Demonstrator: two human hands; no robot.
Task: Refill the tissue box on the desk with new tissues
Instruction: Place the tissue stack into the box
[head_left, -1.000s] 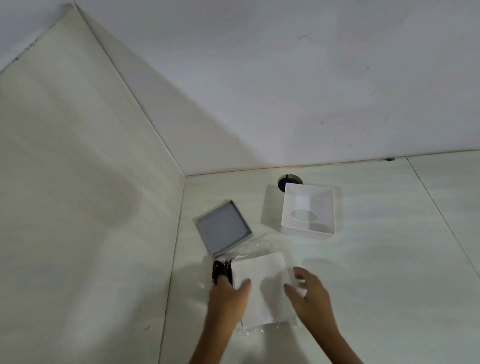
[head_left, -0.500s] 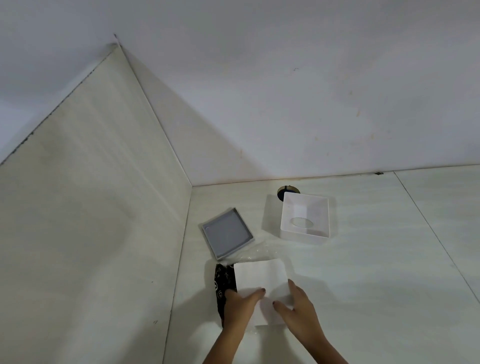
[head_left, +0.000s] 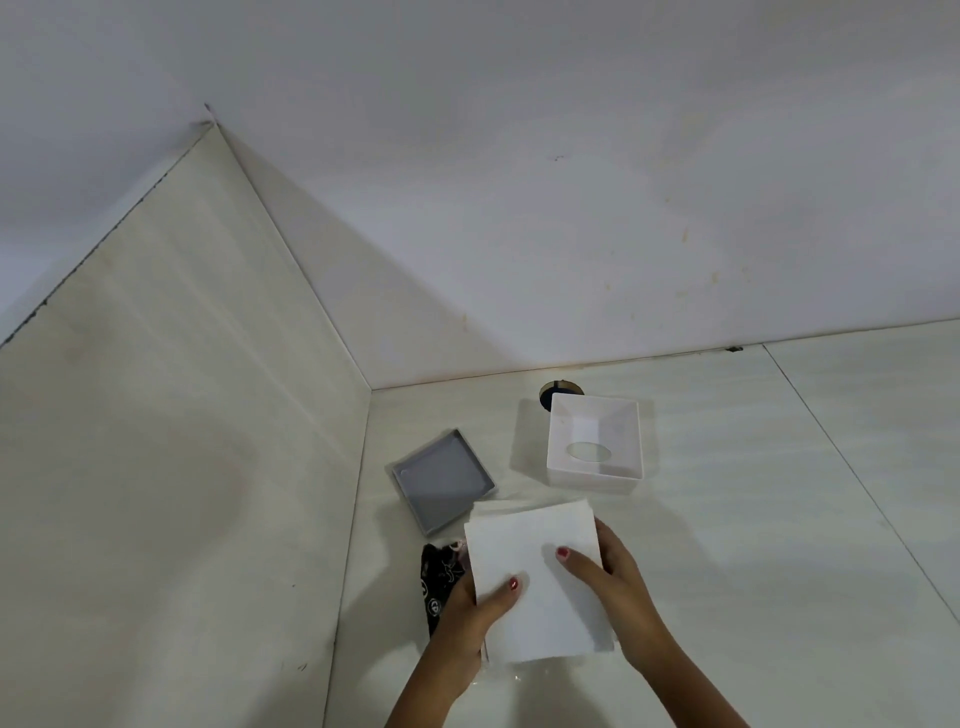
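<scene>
A white stack of tissues is held between both my hands, above the desk near its front. My left hand grips its left edge with the thumb on top. My right hand grips the right edge, thumb also on top. The white tissue box lies upside down farther back, its open side up and the oval slot showing at the bottom. Its grey base lid rests flat to the left of the box. Clear wrapper plastic peeks out under the stack.
A black patterned wrapper lies left of the stack, partly under my left hand. A round cable hole sits behind the box. A side panel walls the desk on the left and a wall stands behind.
The tissue stack has come up out of the clear wrapper and now sits higher in both hands. My hands moved from its near edge to its sides.
</scene>
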